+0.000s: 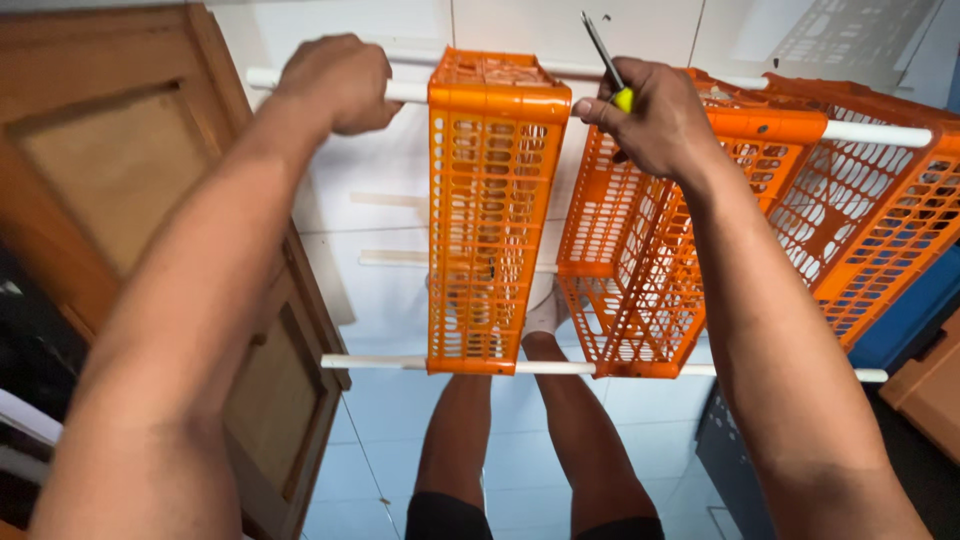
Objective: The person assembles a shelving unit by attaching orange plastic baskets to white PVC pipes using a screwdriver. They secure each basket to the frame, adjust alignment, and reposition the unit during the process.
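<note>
Three orange perforated plastic baskets hang on white poles that run through their corners. My left hand grips the upper white pole at its left end, just beside the nearest orange basket. My right hand holds a screwdriver with a yellow handle and presses against the pole between that basket and the middle basket. A third basket hangs farther right. The lower white pole passes through the baskets' bottom corners.
A wooden door stands at the left. The floor is pale blue tile, and my bare legs show below the rack. A short white bar lies on the tiles. A blue box and a dark object sit at right.
</note>
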